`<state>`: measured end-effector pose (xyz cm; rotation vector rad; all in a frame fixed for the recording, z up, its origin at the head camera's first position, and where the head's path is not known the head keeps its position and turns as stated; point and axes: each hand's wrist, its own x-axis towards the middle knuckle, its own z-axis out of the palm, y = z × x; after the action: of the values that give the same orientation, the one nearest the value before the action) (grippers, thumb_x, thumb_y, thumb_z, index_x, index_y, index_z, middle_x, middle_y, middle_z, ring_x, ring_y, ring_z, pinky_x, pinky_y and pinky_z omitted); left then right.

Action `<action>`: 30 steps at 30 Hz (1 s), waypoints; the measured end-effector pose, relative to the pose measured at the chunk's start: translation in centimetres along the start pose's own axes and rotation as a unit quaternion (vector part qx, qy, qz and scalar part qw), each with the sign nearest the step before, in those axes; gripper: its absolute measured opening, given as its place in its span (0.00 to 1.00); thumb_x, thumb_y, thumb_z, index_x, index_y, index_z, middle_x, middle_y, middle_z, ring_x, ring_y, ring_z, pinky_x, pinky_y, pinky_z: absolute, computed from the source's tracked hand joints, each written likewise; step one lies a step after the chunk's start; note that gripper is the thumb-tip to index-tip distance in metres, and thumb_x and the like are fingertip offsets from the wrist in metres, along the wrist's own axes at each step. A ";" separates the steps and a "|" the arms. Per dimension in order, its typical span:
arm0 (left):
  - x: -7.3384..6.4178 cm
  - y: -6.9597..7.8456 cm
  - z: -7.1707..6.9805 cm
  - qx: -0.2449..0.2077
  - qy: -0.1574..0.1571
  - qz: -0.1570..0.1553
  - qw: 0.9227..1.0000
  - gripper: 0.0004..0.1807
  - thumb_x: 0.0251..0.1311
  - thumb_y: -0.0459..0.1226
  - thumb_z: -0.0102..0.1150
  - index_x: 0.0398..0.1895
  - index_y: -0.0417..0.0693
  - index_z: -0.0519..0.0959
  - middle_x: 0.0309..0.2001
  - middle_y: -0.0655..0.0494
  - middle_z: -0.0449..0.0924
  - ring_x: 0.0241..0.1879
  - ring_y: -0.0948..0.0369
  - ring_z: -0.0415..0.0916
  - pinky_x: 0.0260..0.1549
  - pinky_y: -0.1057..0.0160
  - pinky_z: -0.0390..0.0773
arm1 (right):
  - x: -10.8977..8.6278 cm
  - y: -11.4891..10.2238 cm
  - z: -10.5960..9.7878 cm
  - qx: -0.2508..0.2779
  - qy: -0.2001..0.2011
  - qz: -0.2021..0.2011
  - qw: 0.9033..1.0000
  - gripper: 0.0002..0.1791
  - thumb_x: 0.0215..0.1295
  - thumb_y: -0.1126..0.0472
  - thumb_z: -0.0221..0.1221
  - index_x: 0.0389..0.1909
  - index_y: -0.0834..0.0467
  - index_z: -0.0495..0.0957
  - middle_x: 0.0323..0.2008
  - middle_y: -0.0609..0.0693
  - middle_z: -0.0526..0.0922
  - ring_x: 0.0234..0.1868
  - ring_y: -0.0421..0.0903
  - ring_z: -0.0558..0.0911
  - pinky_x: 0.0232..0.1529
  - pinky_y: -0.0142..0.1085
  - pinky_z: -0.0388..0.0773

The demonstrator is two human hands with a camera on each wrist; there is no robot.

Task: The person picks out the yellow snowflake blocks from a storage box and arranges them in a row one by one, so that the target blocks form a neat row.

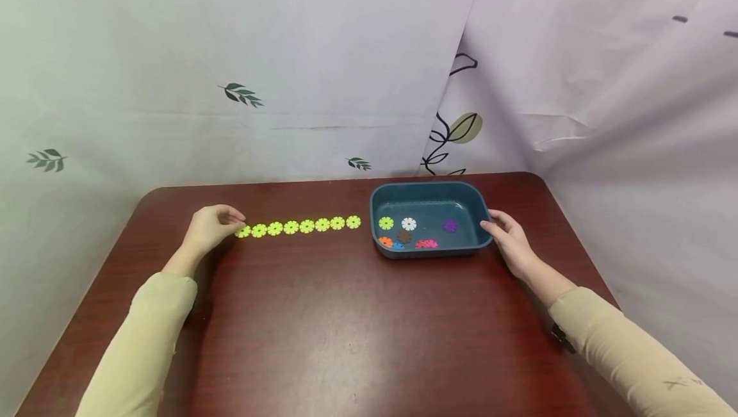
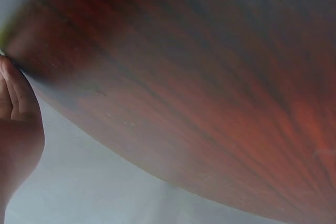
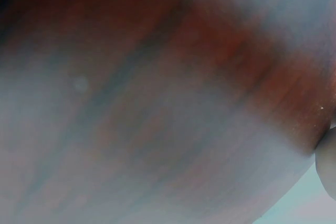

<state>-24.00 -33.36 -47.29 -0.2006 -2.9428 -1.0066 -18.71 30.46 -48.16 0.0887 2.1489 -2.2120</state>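
A row of several yellow-green notched plastic discs [image 1: 291, 227], shaped like snowflake building pieces, lies across the table's left half. My left hand [image 1: 212, 228] is at the row's left end, thumb and fingers pinching the last disc [image 1: 243, 232], partly hidden by the fingertips. On the right, a dark blue-green plastic tub [image 1: 429, 252] stands on the table, and my right hand [image 1: 512, 239] grips its right wall, thumb over the rim. Inside lie a yellow-green disc [image 1: 385, 223], a white one [image 1: 409, 224], a purple one [image 1: 450, 226], and brown, orange, blue and pink-red ones near the front wall.
The dark red-brown wooden table [image 1: 346, 327] has rounded far corners. Pale sheeting with a leaf print [image 1: 242, 94] hangs behind it and on both sides. The left wrist view shows mostly tabletop and part of the hand; the right wrist view is blurred.
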 end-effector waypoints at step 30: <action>1.9 2.1 -1.3 0.017 0.013 0.030 0.999 0.07 0.69 0.33 0.68 0.45 0.38 0.87 0.41 0.40 0.91 0.40 0.52 0.87 0.39 0.73 0.76 | -0.1 0.0 0.1 0.000 0.006 0.001 1.000 0.11 0.79 0.66 0.57 0.58 0.57 0.74 0.40 0.36 0.84 0.41 0.30 0.83 0.47 0.20 0.80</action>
<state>-25.67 -32.23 -44.86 -0.2714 -2.9080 -0.9449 -18.66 30.37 -48.14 0.1044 2.1531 -2.2170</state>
